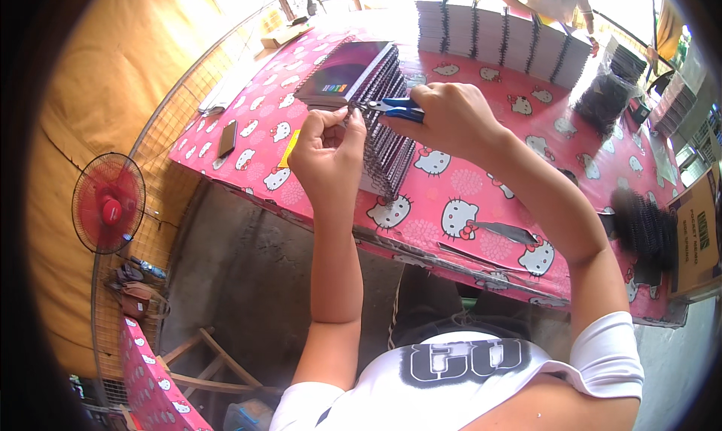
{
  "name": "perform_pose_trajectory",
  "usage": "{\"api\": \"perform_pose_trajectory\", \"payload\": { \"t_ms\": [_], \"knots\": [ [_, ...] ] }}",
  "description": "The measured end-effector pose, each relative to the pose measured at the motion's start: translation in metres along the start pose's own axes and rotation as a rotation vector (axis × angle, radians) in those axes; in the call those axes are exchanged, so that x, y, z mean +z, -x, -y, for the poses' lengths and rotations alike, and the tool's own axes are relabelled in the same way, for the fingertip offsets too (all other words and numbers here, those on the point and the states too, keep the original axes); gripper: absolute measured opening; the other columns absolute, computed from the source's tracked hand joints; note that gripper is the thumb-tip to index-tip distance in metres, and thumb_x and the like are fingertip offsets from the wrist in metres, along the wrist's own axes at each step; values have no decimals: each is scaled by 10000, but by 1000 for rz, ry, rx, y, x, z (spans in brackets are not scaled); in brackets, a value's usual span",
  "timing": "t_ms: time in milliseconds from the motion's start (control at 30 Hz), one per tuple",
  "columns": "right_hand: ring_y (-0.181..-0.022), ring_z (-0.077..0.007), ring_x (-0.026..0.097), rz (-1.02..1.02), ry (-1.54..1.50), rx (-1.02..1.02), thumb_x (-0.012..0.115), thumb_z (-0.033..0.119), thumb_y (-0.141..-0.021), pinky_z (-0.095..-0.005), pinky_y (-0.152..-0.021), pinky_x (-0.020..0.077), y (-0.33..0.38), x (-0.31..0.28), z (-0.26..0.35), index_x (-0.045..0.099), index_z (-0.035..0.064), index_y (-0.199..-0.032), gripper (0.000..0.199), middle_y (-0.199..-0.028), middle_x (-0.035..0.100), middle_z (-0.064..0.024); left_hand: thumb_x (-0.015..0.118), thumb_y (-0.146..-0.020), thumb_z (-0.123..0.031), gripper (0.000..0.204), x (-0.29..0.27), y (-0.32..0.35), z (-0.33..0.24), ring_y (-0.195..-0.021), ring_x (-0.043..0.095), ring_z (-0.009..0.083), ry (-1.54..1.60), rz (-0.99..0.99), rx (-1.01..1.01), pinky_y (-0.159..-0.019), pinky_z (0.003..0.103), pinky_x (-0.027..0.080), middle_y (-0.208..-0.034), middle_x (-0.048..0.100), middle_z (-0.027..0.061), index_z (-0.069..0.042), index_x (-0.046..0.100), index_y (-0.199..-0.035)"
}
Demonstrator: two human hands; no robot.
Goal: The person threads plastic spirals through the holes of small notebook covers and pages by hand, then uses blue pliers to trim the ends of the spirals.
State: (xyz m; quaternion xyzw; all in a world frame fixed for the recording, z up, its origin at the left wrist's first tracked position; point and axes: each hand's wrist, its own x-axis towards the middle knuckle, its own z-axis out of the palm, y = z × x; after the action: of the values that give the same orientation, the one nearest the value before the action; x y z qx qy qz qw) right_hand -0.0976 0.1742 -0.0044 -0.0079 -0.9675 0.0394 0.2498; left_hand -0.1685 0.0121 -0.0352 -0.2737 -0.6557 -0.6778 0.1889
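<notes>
A stack of spiral-bound notebooks (385,141) stands on the pink table, its black coils facing right and toward me. The top notebook (338,77) has a dark purple cover with a small coloured print. My right hand (456,115) is closed around blue-handled pliers (404,109), whose metal jaws meet the top notebook's near corner. Close beside the jaws, my left hand (329,147) pinches with thumb and fingers at the end of the spiral coil. The pinched bit itself is mostly hidden by the fingertips.
Bound books (496,40) form a long row at the back, near a person (553,2). Loose black coils (643,228) and a cardboard box (696,235) lie at the right. A phone (228,139) rests at the left edge; a red fan (110,205) stands beyond it.
</notes>
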Motion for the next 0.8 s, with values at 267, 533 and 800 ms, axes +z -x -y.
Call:
{"api": "perform_pose_trajectory", "payload": {
  "t_ms": [267, 533, 800],
  "knots": [
    [-768, -289, 680, -288, 37, -45, 640, 569, -816, -408, -684, 544, 13, 15, -12, 638, -10, -852, 580, -808, 666, -171, 687, -857, -71, 144, 0, -4, 3, -581, 566, 69, 117, 34, -99, -515, 213, 458, -753, 629, 38, -13, 561, -896],
    [-610, -300, 668, 5, -97, 82, 617, 585, -821, -403, -597, 540, 3, 5, 3, 667, 7, -714, 589, -643, 648, -147, 696, -849, -64, 160, -6, -5, 9, -566, 579, 79, 11, 53, -98, -510, 214, 469, -730, 620, 53, -14, 546, -879],
    [-715, -288, 678, -226, -7, -16, 625, 600, -806, -399, -649, 540, 18, 20, -15, 664, 4, -813, 597, -769, 660, -149, 713, -836, -64, 217, -5, -4, 1, -579, 606, 110, 244, 65, -276, -523, 249, 518, -784, 655, 104, 4, 538, -944]
  ]
}}
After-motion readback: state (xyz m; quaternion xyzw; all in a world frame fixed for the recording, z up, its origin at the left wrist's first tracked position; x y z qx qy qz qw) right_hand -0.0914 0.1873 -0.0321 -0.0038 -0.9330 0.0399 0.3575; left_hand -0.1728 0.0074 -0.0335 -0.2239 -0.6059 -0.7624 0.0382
